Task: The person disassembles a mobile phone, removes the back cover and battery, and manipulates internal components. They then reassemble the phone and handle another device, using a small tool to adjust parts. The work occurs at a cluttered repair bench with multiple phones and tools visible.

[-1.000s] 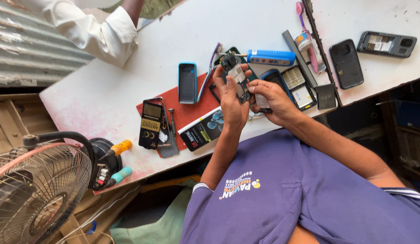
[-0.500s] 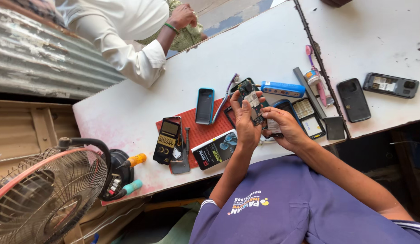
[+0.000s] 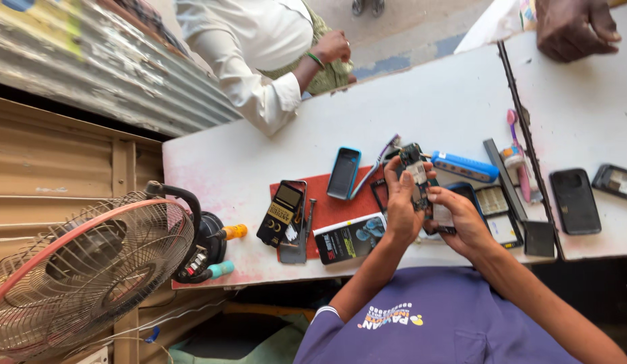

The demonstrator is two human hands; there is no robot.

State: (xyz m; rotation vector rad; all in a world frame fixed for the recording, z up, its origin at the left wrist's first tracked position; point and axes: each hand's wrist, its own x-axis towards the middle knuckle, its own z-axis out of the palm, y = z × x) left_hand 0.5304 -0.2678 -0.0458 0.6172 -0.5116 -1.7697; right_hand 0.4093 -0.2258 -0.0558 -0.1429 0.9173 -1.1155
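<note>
Both my hands hold a bare phone circuit board (image 3: 416, 172) above the red mat (image 3: 330, 209) on the white table (image 3: 428, 101). My left hand (image 3: 399, 209) grips the board's lower left side, fingers up along it. My right hand (image 3: 458, 216) clasps it from the right, thumb on the board. A blue phone case (image 3: 343, 172) lies on the mat to the left. A black multimeter (image 3: 280, 212) with a yellow face rests at the mat's left end, a small printed box (image 3: 349, 237) below it.
A blue bar-shaped device (image 3: 465, 166), a pink toothbrush (image 3: 517, 152), a black phone (image 3: 575, 200) and another phone shell (image 3: 618, 180) lie to the right. A fan (image 3: 84, 269) stands at the left. A person in white (image 3: 259, 40) leans on the far edge; another person's hand (image 3: 575, 27) rests top right.
The view has shifted, so the table and my hands sit lower and further right. The person in white shows more fully. My hands keep holding the board.
</note>
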